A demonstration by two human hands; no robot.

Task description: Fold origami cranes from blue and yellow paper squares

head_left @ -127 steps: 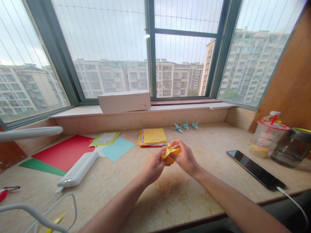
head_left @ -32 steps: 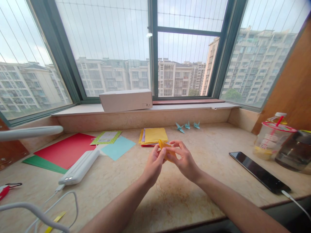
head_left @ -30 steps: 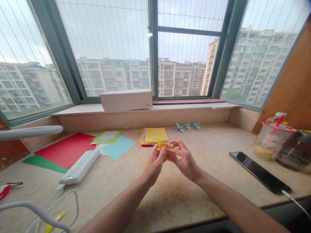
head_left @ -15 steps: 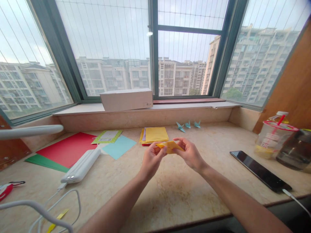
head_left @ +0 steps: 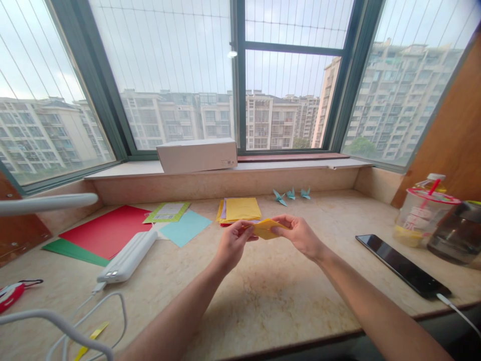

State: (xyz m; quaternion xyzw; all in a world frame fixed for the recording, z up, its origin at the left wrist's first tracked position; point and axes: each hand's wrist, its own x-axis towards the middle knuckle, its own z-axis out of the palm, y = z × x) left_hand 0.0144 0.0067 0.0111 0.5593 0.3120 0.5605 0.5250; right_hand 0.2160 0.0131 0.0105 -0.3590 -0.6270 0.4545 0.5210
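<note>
A small folded piece of yellow paper [head_left: 266, 229] is held up above the counter between both hands. My left hand [head_left: 233, 242] pinches its left end between thumb and fingers. On the other side, my right hand [head_left: 298, 234] grips the right end, thumb in front and fingers behind. The paper's far folds are partly hidden by the fingers. Just behind the hands lies a stack of yellow paper [head_left: 243, 208], with purple and red edges showing under it. Several light-blue folded paper cranes [head_left: 279, 197] stand to the right of that stack.
On the left lie red paper [head_left: 108, 228], green paper [head_left: 75, 252], a light-blue sheet [head_left: 186, 228] and a white power bank [head_left: 128, 256] with a cable. To the right are a black phone [head_left: 402, 264], a plastic cup [head_left: 421, 215] and a dark jar [head_left: 456, 233]. A white box [head_left: 197, 156] sits on the sill.
The yellow paper has turned a little, showing a flatter, broader face, and shifted slightly right. The fingers of both hands have closed in on its ends.
</note>
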